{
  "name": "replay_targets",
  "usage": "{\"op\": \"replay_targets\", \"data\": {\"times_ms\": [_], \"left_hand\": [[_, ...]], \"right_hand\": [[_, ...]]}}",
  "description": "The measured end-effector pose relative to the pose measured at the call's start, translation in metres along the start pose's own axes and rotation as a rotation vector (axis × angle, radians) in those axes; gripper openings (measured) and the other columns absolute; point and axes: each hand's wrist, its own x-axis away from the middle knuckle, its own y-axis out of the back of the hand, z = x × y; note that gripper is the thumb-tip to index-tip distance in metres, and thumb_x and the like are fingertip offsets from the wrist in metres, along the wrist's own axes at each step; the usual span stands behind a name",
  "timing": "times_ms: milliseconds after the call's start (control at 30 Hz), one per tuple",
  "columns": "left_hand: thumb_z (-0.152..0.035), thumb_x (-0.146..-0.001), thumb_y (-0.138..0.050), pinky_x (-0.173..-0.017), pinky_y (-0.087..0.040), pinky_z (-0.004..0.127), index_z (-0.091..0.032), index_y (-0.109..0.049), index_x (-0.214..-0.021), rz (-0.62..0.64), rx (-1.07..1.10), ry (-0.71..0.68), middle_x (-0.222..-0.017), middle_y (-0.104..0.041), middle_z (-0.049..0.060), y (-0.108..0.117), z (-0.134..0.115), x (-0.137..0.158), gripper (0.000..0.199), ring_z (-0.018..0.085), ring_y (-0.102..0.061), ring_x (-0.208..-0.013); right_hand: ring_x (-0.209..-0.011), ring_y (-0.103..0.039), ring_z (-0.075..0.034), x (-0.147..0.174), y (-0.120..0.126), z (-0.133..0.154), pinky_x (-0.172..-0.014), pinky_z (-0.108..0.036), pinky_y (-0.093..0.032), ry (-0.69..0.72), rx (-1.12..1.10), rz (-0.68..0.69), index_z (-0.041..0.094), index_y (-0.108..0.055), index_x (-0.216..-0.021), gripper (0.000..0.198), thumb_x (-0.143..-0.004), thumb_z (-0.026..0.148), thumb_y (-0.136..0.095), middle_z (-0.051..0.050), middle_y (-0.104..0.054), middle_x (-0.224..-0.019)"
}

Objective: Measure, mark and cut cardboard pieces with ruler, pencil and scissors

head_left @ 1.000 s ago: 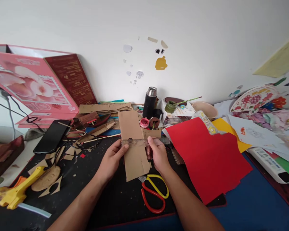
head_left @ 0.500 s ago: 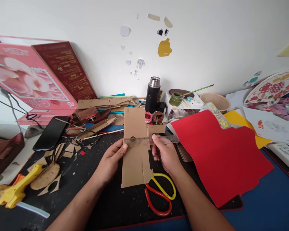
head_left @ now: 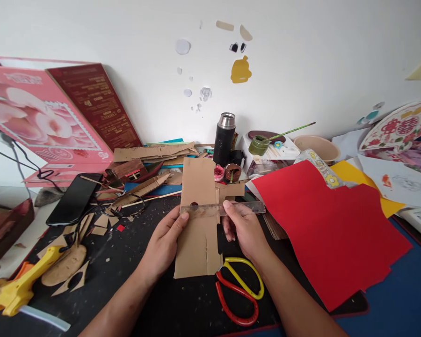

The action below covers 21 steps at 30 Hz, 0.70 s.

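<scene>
From my remote seat I take the cardboard strip [head_left: 198, 243] as landmark: it sits lengthwise ahead of me, between both hands, over the bench [head_left: 175, 311]; whether it rests there or is lifted, I cannot tell. My left hand [head_left: 166, 234] has its grip closed at the strip's left edge, thumb on the end of the clear ruler [head_left: 203, 211], which I think pins the two together. My right hand [head_left: 245, 231] pinches the ruler just off the strip's right edge; I cannot tell whether that grip takes in cardboard too. Held at both sides, the ruler lies crosswise over the strip, probably so it cannot swing. A dark round hole [head_left: 194, 204] shows beside its far edge. The scissors [head_left: 236, 286] lie by the strip's near right corner, handles toward me, likely for easy reach. The red paper [head_left: 323, 229] lies right of the strip, seemingly leaving the hands room.
</scene>
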Motion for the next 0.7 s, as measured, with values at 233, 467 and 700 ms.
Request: {"op": "replay_targets", "data": {"times_ms": [233, 467, 700], "left_hand": [[-0.073, -0.081, -0.078, -0.080, -0.061, 0.036, -0.021, -0.081, -0.124, -0.075, -0.091, -0.035, -0.116, -0.083, 0.012, -0.0013, -0.0004, 0.0029, 0.067, 0.033, -0.077, -0.099], [-0.070, -0.085, -0.077, -0.082, -0.060, 0.035, -0.022, -0.082, -0.119, -0.072, -0.074, -0.069, -0.117, -0.083, 0.011, -0.0010, 0.0036, 0.0012, 0.059, 0.033, -0.077, -0.102], [-0.069, -0.086, -0.076, -0.080, -0.060, 0.034, -0.021, -0.083, -0.114, -0.070, -0.086, -0.106, -0.111, -0.083, 0.011, -0.0028, 0.0022, 0.0001, 0.055, 0.034, -0.076, -0.103]], "right_hand": [[-0.032, -0.047, -0.009, 0.0020, -0.0018, -0.0009, -0.033, -0.017, -0.032, -0.010, -0.052, -0.010, 0.020, -0.061, -0.078, 0.059, -0.083, 0.077, -0.077, 0.007, -0.055, -0.047], [-0.032, -0.047, -0.008, 0.0039, -0.0030, -0.0006, -0.034, -0.017, -0.031, -0.020, -0.045, 0.003, 0.021, -0.059, -0.078, 0.060, -0.083, 0.079, -0.075, 0.006, -0.056, -0.047], [-0.033, -0.047, -0.009, 0.0053, -0.0051, -0.0005, -0.035, -0.018, -0.031, -0.024, -0.019, 0.007, 0.021, -0.057, -0.072, 0.062, -0.086, 0.079, -0.072, 0.006, -0.054, -0.047]]}}
